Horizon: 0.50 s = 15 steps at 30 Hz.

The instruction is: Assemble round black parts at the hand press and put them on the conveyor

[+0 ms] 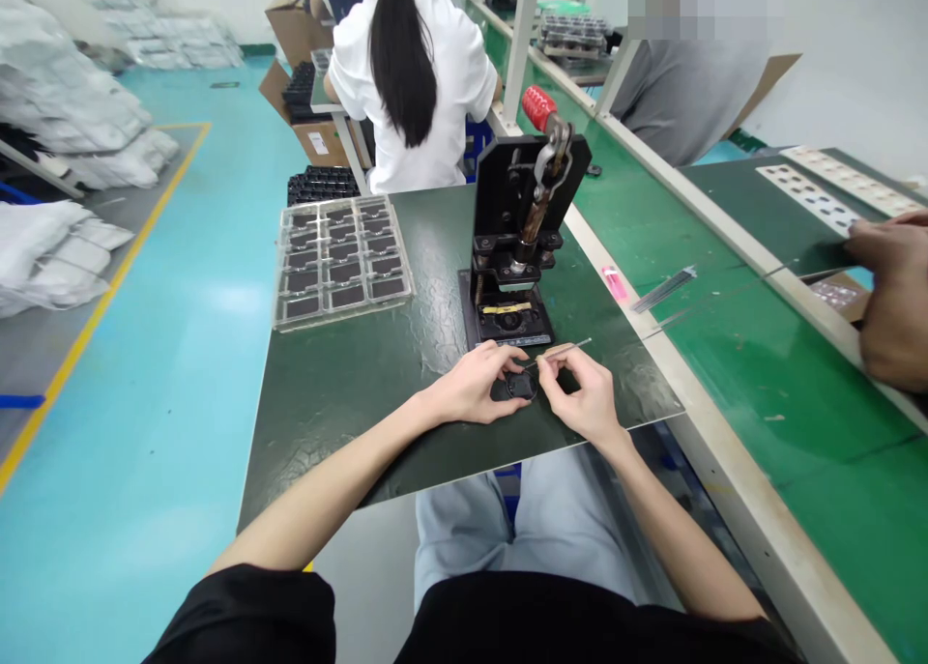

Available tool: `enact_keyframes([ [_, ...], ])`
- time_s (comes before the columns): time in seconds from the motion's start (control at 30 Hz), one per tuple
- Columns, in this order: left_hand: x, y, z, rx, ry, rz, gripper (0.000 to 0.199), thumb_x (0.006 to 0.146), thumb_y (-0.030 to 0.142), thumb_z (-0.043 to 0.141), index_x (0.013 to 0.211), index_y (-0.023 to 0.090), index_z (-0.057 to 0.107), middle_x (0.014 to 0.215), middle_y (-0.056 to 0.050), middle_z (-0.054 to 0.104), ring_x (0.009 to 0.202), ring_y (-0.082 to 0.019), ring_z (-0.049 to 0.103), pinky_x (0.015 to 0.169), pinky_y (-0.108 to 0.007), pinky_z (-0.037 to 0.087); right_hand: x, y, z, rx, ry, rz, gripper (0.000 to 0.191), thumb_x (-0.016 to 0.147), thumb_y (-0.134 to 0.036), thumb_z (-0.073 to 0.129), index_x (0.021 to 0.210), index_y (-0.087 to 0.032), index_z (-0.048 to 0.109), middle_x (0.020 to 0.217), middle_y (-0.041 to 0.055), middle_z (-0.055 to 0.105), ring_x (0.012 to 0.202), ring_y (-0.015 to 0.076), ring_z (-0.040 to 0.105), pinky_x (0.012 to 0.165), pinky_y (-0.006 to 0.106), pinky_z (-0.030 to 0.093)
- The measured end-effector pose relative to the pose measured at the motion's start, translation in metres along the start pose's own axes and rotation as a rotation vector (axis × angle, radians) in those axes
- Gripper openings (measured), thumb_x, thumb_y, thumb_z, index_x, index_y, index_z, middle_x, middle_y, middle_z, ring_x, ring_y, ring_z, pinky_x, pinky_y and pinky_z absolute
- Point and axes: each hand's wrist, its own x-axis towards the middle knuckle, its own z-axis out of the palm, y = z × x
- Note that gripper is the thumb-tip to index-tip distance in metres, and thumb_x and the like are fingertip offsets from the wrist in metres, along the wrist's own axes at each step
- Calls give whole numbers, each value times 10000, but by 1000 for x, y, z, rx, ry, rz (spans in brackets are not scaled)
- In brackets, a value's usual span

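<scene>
My left hand (484, 386) curls its thumb and fingers around a small black plastic part (520, 385) with a round face, low over the dark green table. My right hand (580, 390) pinches a thin metal rod (569, 348), whose near end points at the black part. Whether the rod's tip touches the part is too small to tell. Right behind both hands stands a black hand press (516, 229) with a red grip (539, 108). A yellow strip (507, 308) lies across the fixture in its base.
A clear tray (342, 263) of dark rectangular parts lies at the table's left. On the green conveyor (725, 326) at right are thin metal rods (663, 289) and a pink item (614, 282). A co-worker (420, 74) sits ahead; another person's hand (899, 287) shows at far right.
</scene>
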Motion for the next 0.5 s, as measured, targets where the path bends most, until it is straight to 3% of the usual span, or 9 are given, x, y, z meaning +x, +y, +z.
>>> enact_keyframes([
  [0.23, 0, 1, -1, -3, -11, -10, 500, 843, 406, 770, 1234, 203, 535, 1041, -77, 727, 1038, -256, 680, 939, -416, 545, 1, -2, 0, -4, -95, 6, 173, 974, -213, 566, 803, -235, 554, 724, 3, 607, 635, 148, 578, 618, 289, 500],
  [0.5, 1, 2, -1, -7, -7, -6, 491, 839, 397, 775, 1225, 206, 539, 1022, -69, 724, 1028, -255, 678, 920, -409, 548, 2, -4, -1, -13, -106, -39, 175, 970, -193, 560, 801, -237, 558, 721, 4, 594, 651, 158, 574, 625, 299, 485],
])
